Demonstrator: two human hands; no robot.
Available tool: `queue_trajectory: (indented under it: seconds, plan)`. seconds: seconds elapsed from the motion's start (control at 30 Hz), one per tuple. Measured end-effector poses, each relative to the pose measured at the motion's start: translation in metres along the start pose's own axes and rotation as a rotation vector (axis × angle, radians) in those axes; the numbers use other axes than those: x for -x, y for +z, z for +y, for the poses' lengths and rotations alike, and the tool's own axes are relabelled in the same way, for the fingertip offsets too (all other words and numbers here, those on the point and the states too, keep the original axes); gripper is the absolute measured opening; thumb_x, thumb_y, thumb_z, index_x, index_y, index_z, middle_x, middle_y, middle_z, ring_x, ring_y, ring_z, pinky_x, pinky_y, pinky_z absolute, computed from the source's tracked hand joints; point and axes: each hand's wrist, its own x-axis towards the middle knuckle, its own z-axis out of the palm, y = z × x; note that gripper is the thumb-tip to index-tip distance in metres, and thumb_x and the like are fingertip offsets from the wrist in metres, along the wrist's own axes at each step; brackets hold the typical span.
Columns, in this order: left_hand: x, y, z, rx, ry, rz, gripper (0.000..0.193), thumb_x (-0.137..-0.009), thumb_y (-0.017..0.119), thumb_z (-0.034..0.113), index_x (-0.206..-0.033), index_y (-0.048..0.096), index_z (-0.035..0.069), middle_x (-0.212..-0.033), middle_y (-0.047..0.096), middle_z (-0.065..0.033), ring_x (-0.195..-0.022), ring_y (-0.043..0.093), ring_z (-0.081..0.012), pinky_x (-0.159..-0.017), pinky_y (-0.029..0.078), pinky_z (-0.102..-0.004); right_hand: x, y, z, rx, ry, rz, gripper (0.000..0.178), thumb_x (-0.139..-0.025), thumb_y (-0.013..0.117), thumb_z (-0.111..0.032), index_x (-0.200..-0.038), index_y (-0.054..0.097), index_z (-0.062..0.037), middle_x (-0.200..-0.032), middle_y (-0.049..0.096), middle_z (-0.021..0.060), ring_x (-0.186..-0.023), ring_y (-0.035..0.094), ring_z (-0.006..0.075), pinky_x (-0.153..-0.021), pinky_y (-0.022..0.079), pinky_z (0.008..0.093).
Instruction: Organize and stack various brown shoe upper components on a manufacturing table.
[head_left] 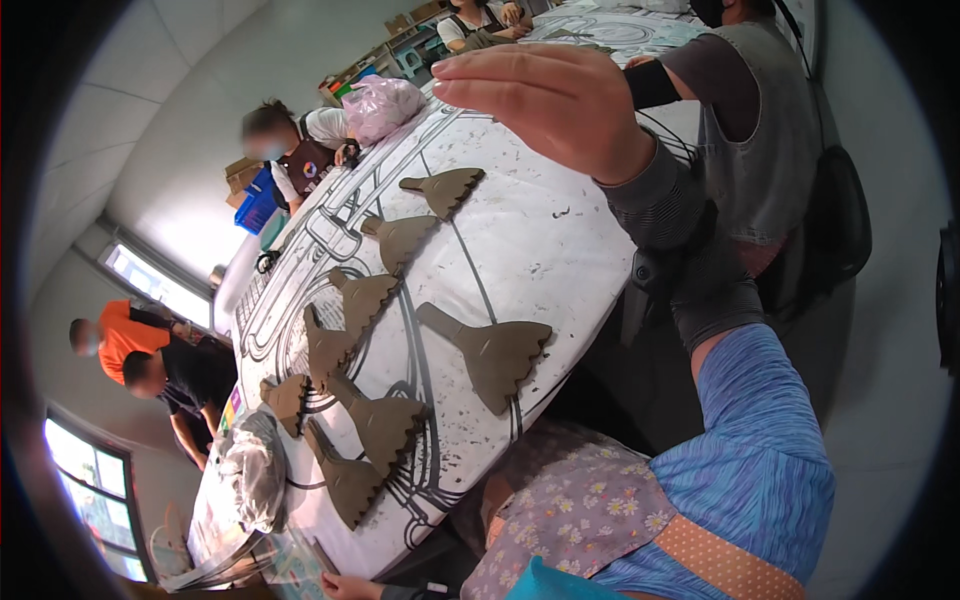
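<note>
My right hand (545,95) is raised over the far right of the table, with fingers stretched out flat and nothing in them. Low at the bottom edge, my left hand (350,587) is closed and only partly in view. A thin grey stick-like tool (324,556) rises from its fingers. Between the hands lie several fan-shaped grey-brown clay pieces with scalloped edges and stubby stems. The largest clay piece (500,360) lies by itself towards the right. Another clay piece (445,190) is at the far end of the row, and one (345,480) is nearest my left hand.
A white sheet with black line drawings (540,260) covers the long table. A clear plastic bag (252,470) is at its left edge and a pink bag (383,105) at the far side. Other people work around it. A dark chair (840,215) stands at right.
</note>
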Motion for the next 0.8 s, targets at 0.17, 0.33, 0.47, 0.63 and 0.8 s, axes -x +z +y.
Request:
queue_trajectory:
  seconds: [0.17,0.33,0.47,0.63,0.8]
  plan:
    - [0.001,-0.003,-0.001,-0.04,0.051,0.011,0.028,-0.089,0.065,0.025,-0.104,0.07,0.002,-0.096,0.071,-0.0162,-0.081,0.067,-0.0281,-0.073,0.053,-0.0368,-0.007,0.018,0.0,-1.368,0.729,0.214,0.01,-0.087,0.068,-0.006,-0.096,0.073,-0.0096,-0.101,0.072,-0.0005,-0.093,0.069,0.0109,-0.083,0.057,0.0299]
    - [0.004,-0.005,0.015,0.01,-0.056,-0.018,0.029,-0.086,0.068,0.022,-0.104,0.069,-0.001,-0.097,0.069,-0.0219,-0.084,0.067,-0.0348,-0.076,0.053,-0.0405,0.014,0.028,0.011,-2.634,0.304,0.584,0.011,-0.086,0.071,-0.012,-0.088,0.074,-0.0219,-0.091,0.071,-0.0099,-0.085,0.068,0.0057,-0.081,0.056,0.0285]
    - [0.0,0.002,0.0,0.047,-0.036,-0.015,0.032,-0.085,0.068,0.021,-0.104,0.068,-0.004,-0.097,0.069,-0.0239,-0.086,0.066,-0.0373,-0.078,0.052,-0.0414,0.017,0.03,-0.003,-2.481,0.443,0.703,0.006,-0.088,0.069,-0.014,-0.092,0.073,-0.0142,-0.094,0.07,-0.0035,-0.085,0.068,0.0118,-0.082,0.056,0.0311]
    - [0.005,-0.004,0.004,0.185,-0.018,-0.09,0.027,-0.095,0.059,0.016,-0.106,0.065,-0.008,-0.104,0.068,-0.0196,-0.092,0.064,-0.0302,-0.086,0.05,-0.035,0.018,0.025,-0.039,-0.561,0.705,0.025,0.013,-0.085,0.067,0.0,-0.098,0.067,-0.0004,-0.094,0.07,0.0133,-0.085,0.069,0.0253,-0.079,0.056,0.0327]
    - [0.004,-0.002,0.004,0.173,0.004,-0.1,0.026,-0.095,0.06,0.017,-0.105,0.065,-0.007,-0.1,0.069,-0.0181,-0.088,0.064,-0.0279,-0.084,0.051,-0.0339,0.018,0.019,-0.051,0.027,0.34,-0.05,0.02,-0.08,0.066,0.006,-0.096,0.069,-0.0043,-0.094,0.071,0.0099,-0.088,0.069,0.0255,-0.078,0.055,0.0321]
